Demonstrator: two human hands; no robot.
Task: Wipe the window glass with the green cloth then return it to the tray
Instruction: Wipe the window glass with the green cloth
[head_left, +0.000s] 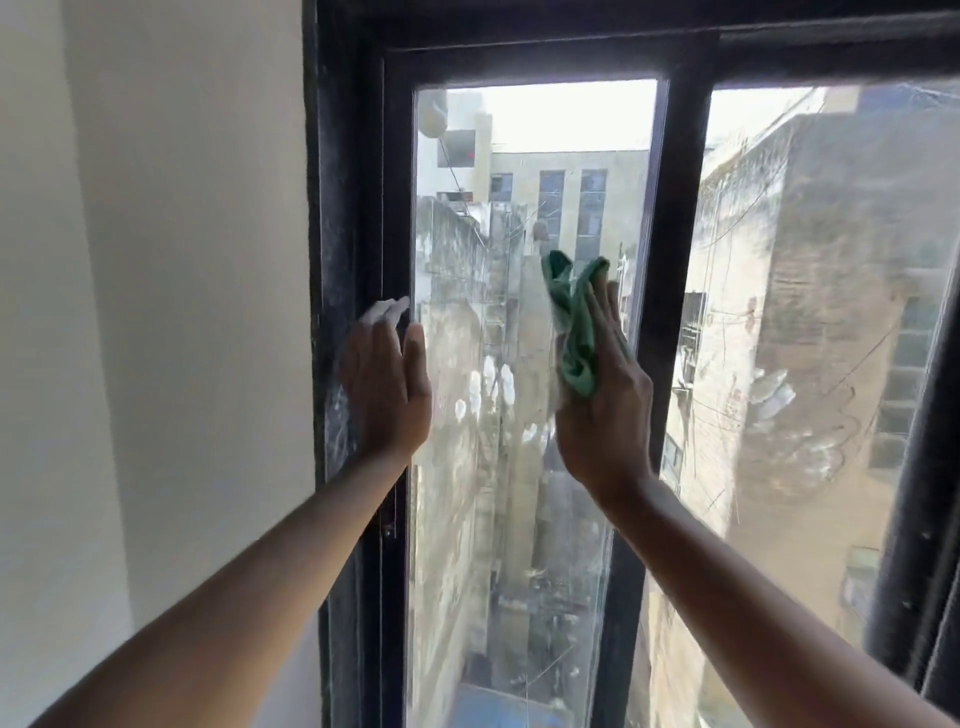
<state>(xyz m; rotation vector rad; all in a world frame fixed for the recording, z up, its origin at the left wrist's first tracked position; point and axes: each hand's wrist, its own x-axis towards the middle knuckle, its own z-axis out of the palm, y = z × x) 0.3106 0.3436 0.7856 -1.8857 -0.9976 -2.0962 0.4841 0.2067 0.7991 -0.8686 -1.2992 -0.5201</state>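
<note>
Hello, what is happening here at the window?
A person is cleaning a window. The right hand presses a green cloth against the glass of the left pane, near its right edge. The left hand rests with straight fingers on the dark window frame at the pane's left edge. The glass looks streaky and smeared. No tray is in view.

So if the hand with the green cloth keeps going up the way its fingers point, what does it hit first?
Probably nothing soon: the right hand with the green cloth points up the window glass, and the first obstacle looks like the dark top frame.
</note>
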